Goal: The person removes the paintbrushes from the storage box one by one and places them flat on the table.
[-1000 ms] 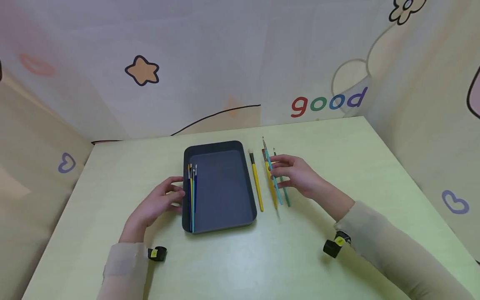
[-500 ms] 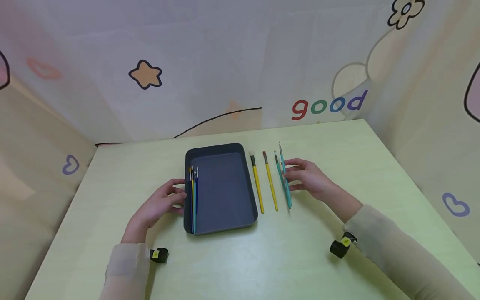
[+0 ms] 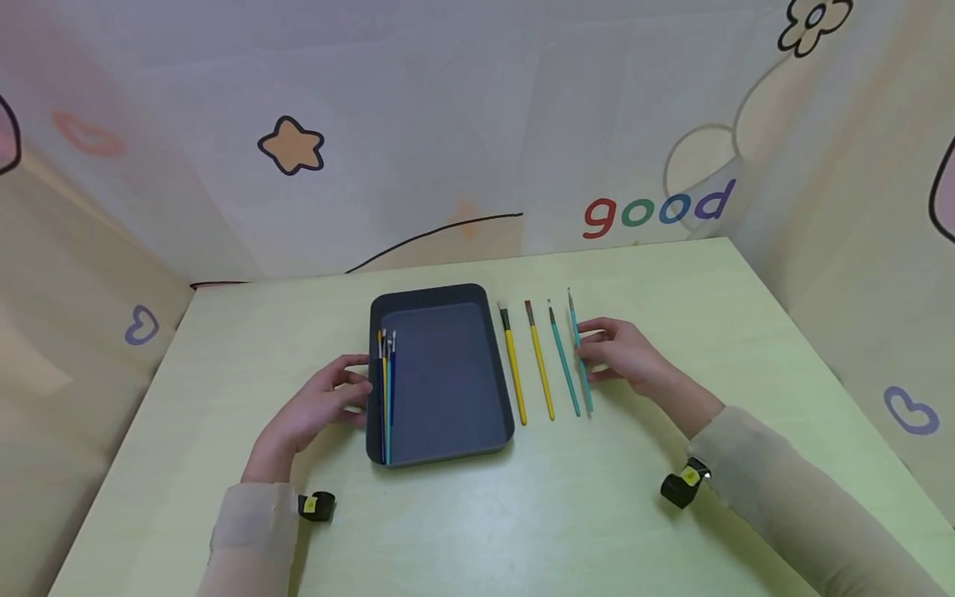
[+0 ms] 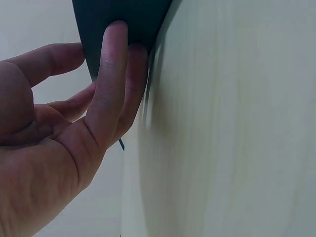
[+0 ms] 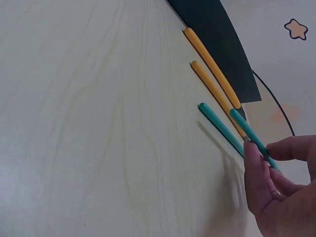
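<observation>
A: What does the right hand (image 3: 622, 356) hold at this moment?

B: Its fingertips (image 5: 253, 155) pinch the thin light-teal paintbrush (image 3: 581, 356), the outermost of 4 brushes that lie in a row on the pale green wooden table (image 3: 642, 274). The thumb and the first fingers curl around the handle near its middle; the other fingers are loosely bent.

A: Where is this brush exactly?

B: At 3 o'clock from the dark grey rectangular plastic tray (image 3: 448, 303). Its handle end seems to touch the table, just beside the darker teal paintbrush (image 3: 564, 361). Further toward 9 o'clock lie the 2 yellow paintbrushes (image 3: 525, 361).

A: And the left hand (image 3: 317, 406)?

B: It holds the tray's 9 o'clock wall, with the fingers bent onto the rim (image 4: 121, 15). Inside the tray, along that same wall, lies a small bundle of blue and yellow brushes (image 3: 385, 390).

A: How should one do this step well, in your opinion?

B: I think the pinch should stay light and near the middle, so the brush keeps level and does not swing. The handle should be parallel to its neighbour, with a small gap, so the darker teal one is not pushed. The left hand should keep the tray steady.
</observation>
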Motion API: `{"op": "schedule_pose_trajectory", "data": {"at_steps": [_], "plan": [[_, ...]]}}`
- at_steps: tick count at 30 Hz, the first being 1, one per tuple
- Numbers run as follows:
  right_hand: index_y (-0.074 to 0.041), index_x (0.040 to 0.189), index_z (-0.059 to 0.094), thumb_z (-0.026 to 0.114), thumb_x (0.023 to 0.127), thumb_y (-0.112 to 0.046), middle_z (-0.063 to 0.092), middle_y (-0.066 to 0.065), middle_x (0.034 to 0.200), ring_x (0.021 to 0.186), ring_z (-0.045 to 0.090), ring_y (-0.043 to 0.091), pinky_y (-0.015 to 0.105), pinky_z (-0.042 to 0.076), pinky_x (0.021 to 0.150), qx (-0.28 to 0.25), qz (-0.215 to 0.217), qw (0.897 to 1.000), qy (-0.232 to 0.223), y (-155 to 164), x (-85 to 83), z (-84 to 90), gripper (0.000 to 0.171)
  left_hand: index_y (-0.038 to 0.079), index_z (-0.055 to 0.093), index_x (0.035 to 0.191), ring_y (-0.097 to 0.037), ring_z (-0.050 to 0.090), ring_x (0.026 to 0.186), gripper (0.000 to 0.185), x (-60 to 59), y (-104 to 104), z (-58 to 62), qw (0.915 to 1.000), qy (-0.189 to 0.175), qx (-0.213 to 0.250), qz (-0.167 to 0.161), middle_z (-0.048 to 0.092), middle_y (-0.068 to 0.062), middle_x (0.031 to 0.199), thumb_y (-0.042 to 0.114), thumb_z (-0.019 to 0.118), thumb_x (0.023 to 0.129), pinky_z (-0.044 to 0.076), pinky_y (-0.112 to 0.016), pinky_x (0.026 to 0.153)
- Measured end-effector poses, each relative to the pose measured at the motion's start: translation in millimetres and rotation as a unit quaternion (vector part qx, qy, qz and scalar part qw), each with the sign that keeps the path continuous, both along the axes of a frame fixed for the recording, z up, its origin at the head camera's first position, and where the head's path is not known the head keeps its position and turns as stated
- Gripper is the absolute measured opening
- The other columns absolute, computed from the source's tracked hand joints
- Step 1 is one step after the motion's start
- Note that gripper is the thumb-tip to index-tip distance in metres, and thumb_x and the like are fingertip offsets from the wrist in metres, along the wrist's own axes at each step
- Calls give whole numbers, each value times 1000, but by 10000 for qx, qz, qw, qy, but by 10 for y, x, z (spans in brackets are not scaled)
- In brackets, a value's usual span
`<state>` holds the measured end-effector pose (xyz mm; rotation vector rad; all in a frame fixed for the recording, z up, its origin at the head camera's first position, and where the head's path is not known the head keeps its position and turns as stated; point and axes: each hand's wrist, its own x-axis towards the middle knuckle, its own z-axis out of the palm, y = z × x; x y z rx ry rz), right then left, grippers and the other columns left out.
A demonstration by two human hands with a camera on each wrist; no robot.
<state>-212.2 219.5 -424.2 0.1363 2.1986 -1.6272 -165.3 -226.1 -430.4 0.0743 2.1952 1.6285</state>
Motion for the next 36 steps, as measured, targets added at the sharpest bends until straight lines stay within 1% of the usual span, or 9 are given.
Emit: {"op": "schedule_pose_trajectory", "data": {"at_steps": [7, 13, 17, 22, 27, 32, 36], "plan": [[1, 149, 42, 63, 101, -9, 57, 23, 129, 92, 64, 24, 31, 62, 73, 273, -55, 9996, -69, 58, -22, -21, 53, -1, 31, 155, -31, 63, 99, 56, 0, 15, 34, 9999, 71, 45, -70, 47, -28, 129, 11, 54, 106, 61, -41, 85], [3, 148, 43, 63, 100, -8, 56, 23, 127, 90, 63, 25, 32, 62, 72, 357, -105, 9993, 75, 100, -55, -22, 52, -1, 32, 155, -31, 63, 100, 55, -2, 28, 54, 9999, 92, 15, -76, 47, -28, 128, 11, 53, 106, 61, -40, 85], [4, 146, 45, 64, 99, -6, 58, 23, 123, 88, 64, 25, 33, 63, 71, 567, -121, 9981, 194, 106, -67, -11, 51, 0, 33, 155, -31, 62, 100, 54, -20, 38, 60, 9999, 123, -43, -72, 47, -27, 127, 11, 53, 106, 61, -40, 84], [6, 141, 50, 66, 98, -5, 60, 22, 116, 88, 63, 25, 34, 63, 70, 976, -59, 9944, 394, 101, -70, 4, 47, 1, 34, 154, -32, 62, 99, 53, -37, 45, 62, 9998, 131, -118, -46, 47, -26, 126, 10, 53, 106, 61, -40, 84], [7, 134, 55, 68, 97, -6, 62, 21, 111, 85, 64, 25, 34, 63, 69, 1378, 74, 9885, 623, 92, -63, 9, 42, -1, 32, 155, -32, 62, 99, 54, -30, 48, 64, 9999, 122, -103, -68, 47, -28, 128, 10, 53, 106, 61, -41, 84], [9, 130, 57, 68, 95, -4, 63, 20, 105, 76, 67, 22, 34, 63, 67, 1565, 231, 9846, 745, 70, -67, -41, 39, -2, 31, 155, -32, 62, 99, 56, -9, 36, 50, 9999, 103, -20, -127, 46, -28, 128, 10, 54, 106, 61, -41, 84], [11, 128, 57, 68, 94, -2, 62, 19, 104, 76, 67, 22, 35, 63, 65, 1658, 315, 9822, 818, 42, -74, -59, 38, -2, 33, 154, -31, 62, 98, 54, -3, 13, 22, 9998, 130, -26, -137, 47, -27, 126, 10, 54, 106, 61, -40, 83]]}}
